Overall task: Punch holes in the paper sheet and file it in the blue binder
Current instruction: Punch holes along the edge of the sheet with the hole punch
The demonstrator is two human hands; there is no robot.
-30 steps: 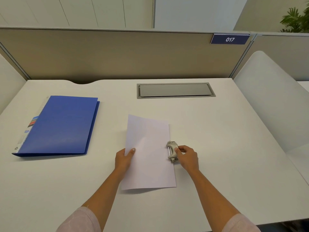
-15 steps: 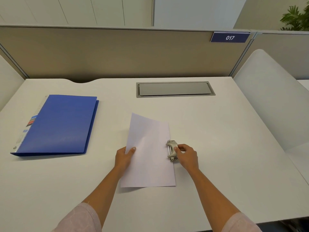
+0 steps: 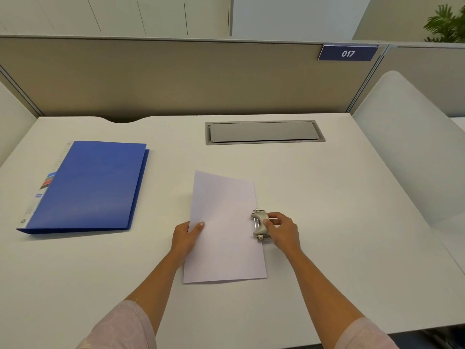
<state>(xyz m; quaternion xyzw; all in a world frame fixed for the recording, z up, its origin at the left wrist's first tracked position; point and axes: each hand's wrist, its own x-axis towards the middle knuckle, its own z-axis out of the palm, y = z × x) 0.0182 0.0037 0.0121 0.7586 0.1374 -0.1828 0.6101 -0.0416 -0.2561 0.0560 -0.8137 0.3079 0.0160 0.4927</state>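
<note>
Soft, even light is falling from overhead onto the white desk [image 3: 327,222], and it is leaving the whole scene bright with no glare. The blue binder [image 3: 93,185] is casting a thin, pale shadow along its near edge, and the paper sheet [image 3: 224,222] is throwing a narrow one below its lower edge (faint, but visible). The wide-angle lens is bending the partition [image 3: 176,79] and the desk edges toward the corners. Fine detail is looking slightly soft, and the plant [image 3: 445,23] at upper right is blurring.
</note>
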